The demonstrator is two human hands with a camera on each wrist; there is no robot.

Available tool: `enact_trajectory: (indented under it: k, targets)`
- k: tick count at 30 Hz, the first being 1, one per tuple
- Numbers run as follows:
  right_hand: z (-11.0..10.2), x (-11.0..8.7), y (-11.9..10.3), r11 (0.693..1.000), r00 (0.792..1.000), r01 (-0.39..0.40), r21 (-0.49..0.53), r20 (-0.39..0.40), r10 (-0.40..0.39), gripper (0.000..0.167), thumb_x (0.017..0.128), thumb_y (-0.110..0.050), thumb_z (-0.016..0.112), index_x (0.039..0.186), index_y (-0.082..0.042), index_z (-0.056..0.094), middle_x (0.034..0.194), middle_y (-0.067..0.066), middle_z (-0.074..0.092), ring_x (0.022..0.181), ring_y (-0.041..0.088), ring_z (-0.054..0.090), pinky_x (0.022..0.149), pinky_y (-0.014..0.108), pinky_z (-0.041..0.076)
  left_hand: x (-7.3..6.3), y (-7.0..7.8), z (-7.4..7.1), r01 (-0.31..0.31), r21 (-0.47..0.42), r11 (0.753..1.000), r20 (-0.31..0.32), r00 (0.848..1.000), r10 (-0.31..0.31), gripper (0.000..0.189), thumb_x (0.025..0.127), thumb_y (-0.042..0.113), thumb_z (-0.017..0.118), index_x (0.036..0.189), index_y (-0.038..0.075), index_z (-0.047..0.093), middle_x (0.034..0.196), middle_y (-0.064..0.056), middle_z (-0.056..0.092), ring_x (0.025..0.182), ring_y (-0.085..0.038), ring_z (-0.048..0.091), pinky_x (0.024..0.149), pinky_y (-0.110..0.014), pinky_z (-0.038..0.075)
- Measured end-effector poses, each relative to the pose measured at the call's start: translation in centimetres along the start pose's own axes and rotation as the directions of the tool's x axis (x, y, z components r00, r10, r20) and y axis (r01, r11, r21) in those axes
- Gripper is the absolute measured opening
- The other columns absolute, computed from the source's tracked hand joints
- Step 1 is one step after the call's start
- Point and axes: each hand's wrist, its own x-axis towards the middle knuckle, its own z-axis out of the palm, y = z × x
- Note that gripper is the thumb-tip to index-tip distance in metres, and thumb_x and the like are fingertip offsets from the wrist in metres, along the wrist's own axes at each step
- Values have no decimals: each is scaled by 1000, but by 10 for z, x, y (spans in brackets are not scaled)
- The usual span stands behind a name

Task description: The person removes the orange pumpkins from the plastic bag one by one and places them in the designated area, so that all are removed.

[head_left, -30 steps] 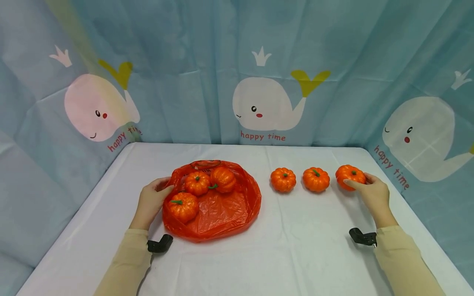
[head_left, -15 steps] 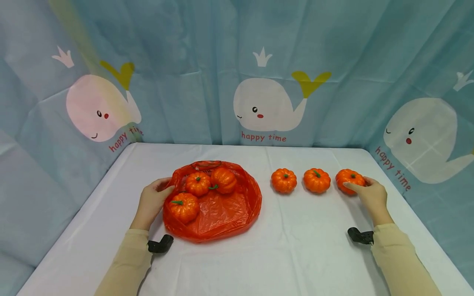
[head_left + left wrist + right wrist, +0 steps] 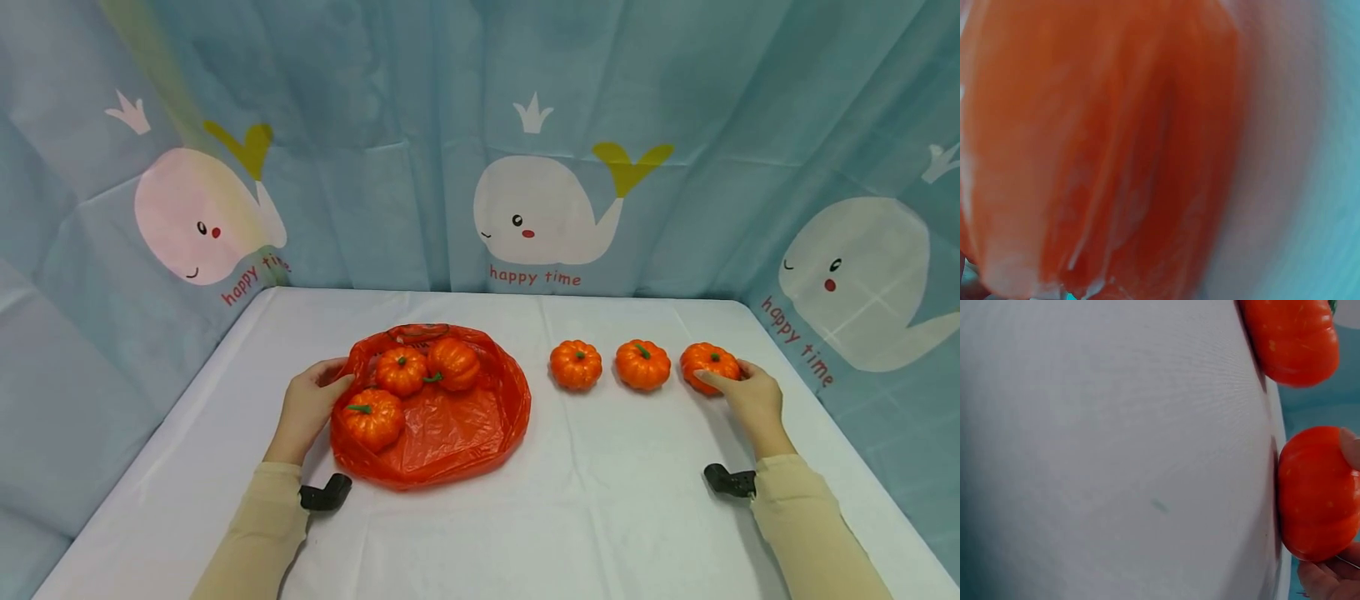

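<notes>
My right hand (image 3: 753, 400) holds a small orange pumpkin (image 3: 705, 363) at the right end of a row, thumb in front and fingers at its right side. In the right wrist view that pumpkin (image 3: 1316, 497) rests on the table. Two more pumpkins, one in the middle (image 3: 642, 365) and one at the left (image 3: 575, 365), complete the row. My left hand (image 3: 309, 408) grips the left rim of an open red plastic bag (image 3: 450, 433). Inside the bag lie three pumpkins (image 3: 374, 419). Bag film (image 3: 1110, 125) fills most of the left wrist view, blurred.
A white cloth covers the table (image 3: 570, 517). Behind it and along both sides hangs a blue curtain (image 3: 375, 208) with whale prints. Black wrist-worn pieces (image 3: 326, 493) stick out from both sleeves.
The rightmost pumpkin has come down slightly toward the table with my right hand and now sits in line with the other two. My left hand and the bag have stayed put.
</notes>
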Motion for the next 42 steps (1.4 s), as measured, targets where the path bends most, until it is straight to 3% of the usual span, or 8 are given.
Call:
enact_trajectory:
  k: [6, 13, 18, 23, 29, 33, 42]
  targets:
    - [0, 0, 2, 1000, 1000, 14, -4, 3, -14, 93, 94, -46, 62, 154, 8, 17, 159, 31, 21, 148, 47, 22, 121, 57, 25, 0, 1, 1, 9, -7, 1000, 0, 1000, -9, 50, 102, 28, 54, 146, 5, 47, 149, -20, 48, 139, -36, 42, 115, -48, 40]
    - [0, -10, -6, 998, 998, 37, 58, -47, -34, 89, 96, -41, 61, 158, 1, 13, 162, 28, 18, 147, 46, 26, 118, 55, 32, 0, 0, -1, 7, -3, 1000, 0, 1000, -7, 51, 102, 29, 54, 146, 5, 47, 149, -20, 47, 138, -35, 42, 115, -49, 40]
    - [-1, -25, -20, 993, 988, 110, 45, -116, -104, 87, 94, -39, 65, 158, -2, 19, 164, 25, 17, 145, 49, 29, 116, 58, 33, 0, -2, -1, 4, 0, 1000, 0, 1000, -4, 52, 102, 32, 54, 146, 5, 48, 149, -20, 48, 138, -35, 43, 114, -49, 41]
    - [2, -41, -38, 981, 974, 190, 26, -133, -185, 79, 94, -30, 67, 156, -2, 26, 163, 24, 22, 146, 47, 30, 116, 58, 33, 1, -2, -1, -2, 9, 1000, -9, 1000, 2, 51, 102, 31, 55, 146, 5, 48, 149, -20, 48, 138, -36, 43, 115, -49, 40]
    - [11, -57, -58, 953, 949, 302, -14, -87, -302, 79, 92, -29, 71, 155, -2, 30, 159, 26, 29, 146, 47, 29, 114, 62, 34, 1, -2, 1, 5, 8, 1000, -6, 1000, -5, 51, 102, 31, 55, 146, 6, 47, 149, -20, 48, 138, -35, 43, 115, -48, 41]
    - [17, -65, -69, 920, 919, 392, -14, -38, -392, 78, 92, -26, 72, 153, 0, 32, 156, 27, 34, 144, 47, 31, 113, 63, 35, 1, -2, 1, 1, 7, 1000, -8, 1000, -1, 51, 102, 30, 55, 146, 6, 48, 148, -20, 49, 138, -35, 43, 115, -48, 41]
    - [38, -79, -94, 864, 860, 500, 63, 89, -503, 79, 85, -16, 78, 150, 1, 38, 155, 24, 39, 140, 45, 41, 111, 53, 40, 2, -3, 1, -6, -1, 1000, 1, 1000, 6, 51, 102, 30, 54, 146, 5, 48, 149, -20, 48, 139, -36, 43, 115, -49, 41]
